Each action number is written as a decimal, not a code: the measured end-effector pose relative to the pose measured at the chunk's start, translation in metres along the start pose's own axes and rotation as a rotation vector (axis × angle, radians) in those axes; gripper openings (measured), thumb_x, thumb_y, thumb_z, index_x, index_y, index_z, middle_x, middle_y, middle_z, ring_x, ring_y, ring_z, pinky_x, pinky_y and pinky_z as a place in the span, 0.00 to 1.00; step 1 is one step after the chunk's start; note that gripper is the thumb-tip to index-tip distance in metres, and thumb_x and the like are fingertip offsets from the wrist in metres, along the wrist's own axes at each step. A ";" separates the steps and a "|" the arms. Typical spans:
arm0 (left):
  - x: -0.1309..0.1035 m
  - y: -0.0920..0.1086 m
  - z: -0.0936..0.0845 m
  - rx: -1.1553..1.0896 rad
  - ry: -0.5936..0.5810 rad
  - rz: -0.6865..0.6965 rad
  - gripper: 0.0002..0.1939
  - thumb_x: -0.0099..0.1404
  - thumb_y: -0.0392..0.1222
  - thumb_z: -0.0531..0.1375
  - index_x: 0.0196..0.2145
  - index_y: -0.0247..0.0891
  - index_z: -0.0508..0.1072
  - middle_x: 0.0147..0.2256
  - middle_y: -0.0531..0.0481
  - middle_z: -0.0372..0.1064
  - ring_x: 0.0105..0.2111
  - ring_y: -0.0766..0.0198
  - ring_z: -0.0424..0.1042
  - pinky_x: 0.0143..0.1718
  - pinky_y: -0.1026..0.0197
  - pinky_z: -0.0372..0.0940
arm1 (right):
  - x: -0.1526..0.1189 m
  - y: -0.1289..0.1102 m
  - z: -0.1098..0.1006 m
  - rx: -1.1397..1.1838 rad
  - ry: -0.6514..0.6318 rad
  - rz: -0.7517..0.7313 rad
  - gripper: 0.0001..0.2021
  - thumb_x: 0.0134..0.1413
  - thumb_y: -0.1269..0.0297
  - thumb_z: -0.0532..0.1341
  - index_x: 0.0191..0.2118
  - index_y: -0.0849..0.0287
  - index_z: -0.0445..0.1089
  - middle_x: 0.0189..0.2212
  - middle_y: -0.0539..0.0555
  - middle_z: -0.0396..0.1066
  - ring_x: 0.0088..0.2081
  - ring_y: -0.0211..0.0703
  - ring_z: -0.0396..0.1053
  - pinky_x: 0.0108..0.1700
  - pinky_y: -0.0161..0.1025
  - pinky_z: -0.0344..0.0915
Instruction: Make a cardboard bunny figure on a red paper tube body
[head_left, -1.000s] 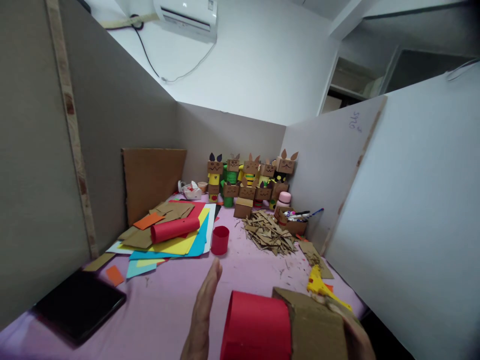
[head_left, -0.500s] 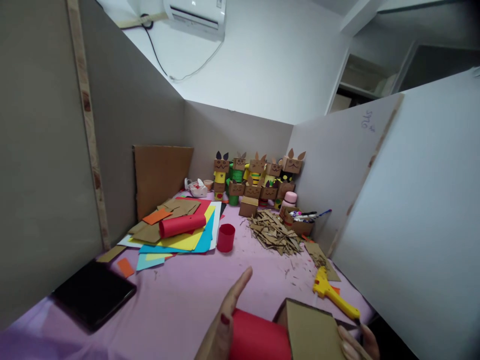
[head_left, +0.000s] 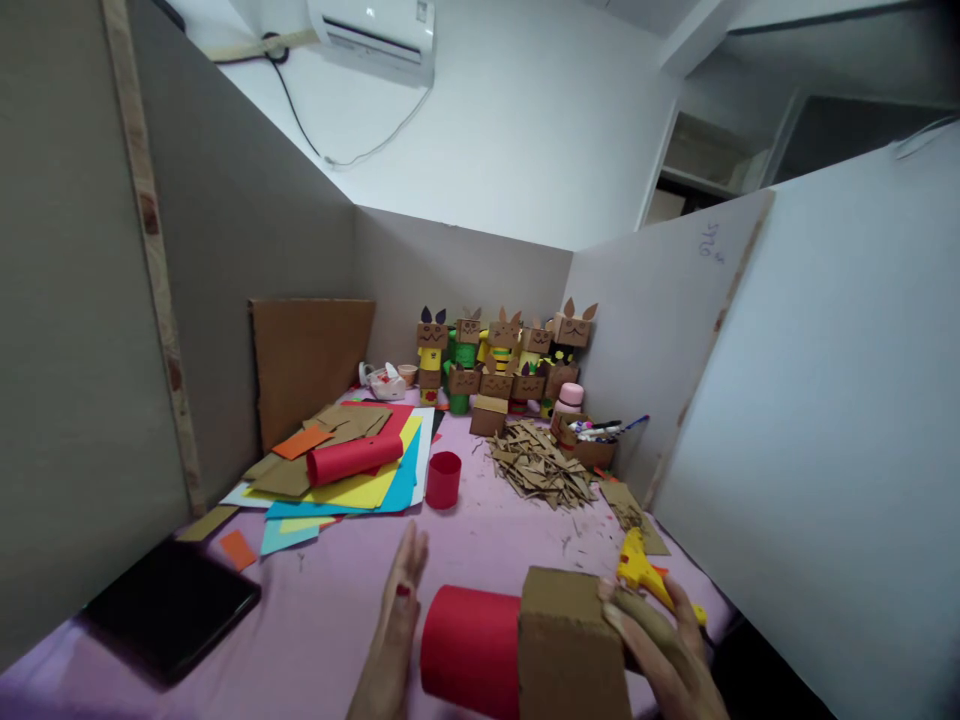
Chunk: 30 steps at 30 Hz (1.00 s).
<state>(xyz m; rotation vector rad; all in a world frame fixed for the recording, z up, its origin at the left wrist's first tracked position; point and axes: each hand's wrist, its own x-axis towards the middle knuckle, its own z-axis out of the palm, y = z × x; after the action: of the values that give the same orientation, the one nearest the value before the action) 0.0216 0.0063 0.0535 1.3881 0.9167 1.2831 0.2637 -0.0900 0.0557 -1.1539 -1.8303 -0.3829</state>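
My right hand (head_left: 660,635) grips a brown cardboard box (head_left: 574,650) by its right side near the bottom of the view. A red paper cylinder (head_left: 472,645) sticks out of the box's left side and lies sideways. My left hand (head_left: 397,610) is held upright just left of the cylinder, fingers stretched out, with a small gap to the paper. Behind my right hand lies a yellow glue gun (head_left: 645,570), partly covered by the fingers. A short red paper tube (head_left: 444,480) stands on the pink cloth farther off.
Coloured paper sheets (head_left: 409,480) with a red roll (head_left: 352,460) lie at left, a black tablet-like slab (head_left: 176,610) in front. Cardboard scraps (head_left: 540,465) are heaped centre right, near a box of pens (head_left: 592,450). Several cardboard animal figures (head_left: 499,340) stand at the back between grey partitions (head_left: 457,245).
The box and cylinder have moved up and left and turned, showing another face of the box. My left hand has come away from the cylinder. The view has shifted slightly.
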 end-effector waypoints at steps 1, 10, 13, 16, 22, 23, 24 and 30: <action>-0.002 0.004 -0.001 0.115 0.048 0.062 0.34 0.63 0.61 0.39 0.62 0.45 0.40 0.64 0.45 0.42 0.62 0.51 0.42 0.59 0.42 0.44 | 0.008 0.001 -0.001 -0.101 -0.049 -0.062 0.25 0.56 0.55 0.52 0.58 0.54 0.55 0.49 0.60 0.70 0.51 0.55 0.66 0.61 0.62 0.30; -0.005 -0.009 0.028 0.838 -0.209 0.731 0.46 0.56 0.46 0.59 0.63 0.50 0.34 0.60 0.38 0.52 0.58 0.43 0.54 0.54 0.37 0.51 | 0.081 -0.025 -0.001 -0.375 -0.303 -0.365 0.35 0.45 0.55 0.59 0.58 0.67 0.52 0.44 0.64 0.73 0.45 0.55 0.69 0.58 0.58 0.11; 0.009 -0.016 0.024 0.570 -0.241 0.663 0.50 0.48 0.42 0.64 0.62 0.47 0.41 0.59 0.39 0.54 0.56 0.44 0.57 0.54 0.45 0.56 | 0.083 -0.025 -0.006 -0.353 -0.223 -0.443 0.40 0.46 0.48 0.60 0.61 0.63 0.46 0.48 0.63 0.70 0.49 0.54 0.66 0.59 0.57 0.13; 0.017 0.003 0.012 0.151 -0.222 0.214 0.47 0.45 0.40 0.65 0.61 0.43 0.50 0.58 0.39 0.57 0.57 0.44 0.55 0.55 0.46 0.53 | 0.069 -0.014 -0.016 -0.181 -0.004 -0.206 0.41 0.47 0.46 0.59 0.63 0.55 0.42 0.56 0.62 0.60 0.57 0.56 0.57 0.62 0.56 0.31; 0.025 0.033 -0.016 -0.546 -0.493 -0.331 0.36 0.45 0.45 0.68 0.53 0.38 0.65 0.47 0.40 0.70 0.49 0.45 0.66 0.45 0.49 0.62 | 0.043 -0.002 0.007 0.375 -0.031 0.604 0.18 0.57 0.53 0.51 0.52 0.51 0.61 0.48 0.57 0.68 0.51 0.50 0.64 0.51 0.45 0.62; 0.027 0.028 -0.020 -0.612 -0.482 -0.380 0.30 0.46 0.45 0.68 0.49 0.37 0.69 0.44 0.41 0.73 0.47 0.47 0.68 0.45 0.51 0.62 | 0.043 -0.004 0.015 0.475 -0.099 0.656 0.18 0.57 0.52 0.51 0.49 0.52 0.64 0.45 0.57 0.70 0.49 0.49 0.66 0.51 0.44 0.62; 0.029 0.022 -0.022 -0.675 -0.468 -0.419 0.25 0.47 0.45 0.68 0.44 0.36 0.73 0.41 0.43 0.75 0.44 0.50 0.70 0.45 0.53 0.62 | 0.044 -0.006 0.023 0.566 -0.153 0.683 0.18 0.57 0.51 0.50 0.47 0.53 0.66 0.43 0.57 0.71 0.48 0.48 0.67 0.51 0.43 0.63; 0.044 -0.006 -0.017 -0.842 -0.520 -0.384 0.20 0.44 0.44 0.69 0.37 0.35 0.76 0.32 0.45 0.77 0.45 0.49 0.70 0.51 0.53 0.57 | 0.048 -0.014 0.057 0.800 -0.135 0.686 0.28 0.49 0.43 0.55 0.52 0.55 0.62 0.45 0.59 0.69 0.48 0.50 0.66 0.50 0.44 0.61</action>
<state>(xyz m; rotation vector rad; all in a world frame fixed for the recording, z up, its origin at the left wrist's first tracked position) 0.0122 0.0532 0.0567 0.7515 0.2006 0.7914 0.2143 -0.0332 0.0674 -1.1304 -1.3479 0.7693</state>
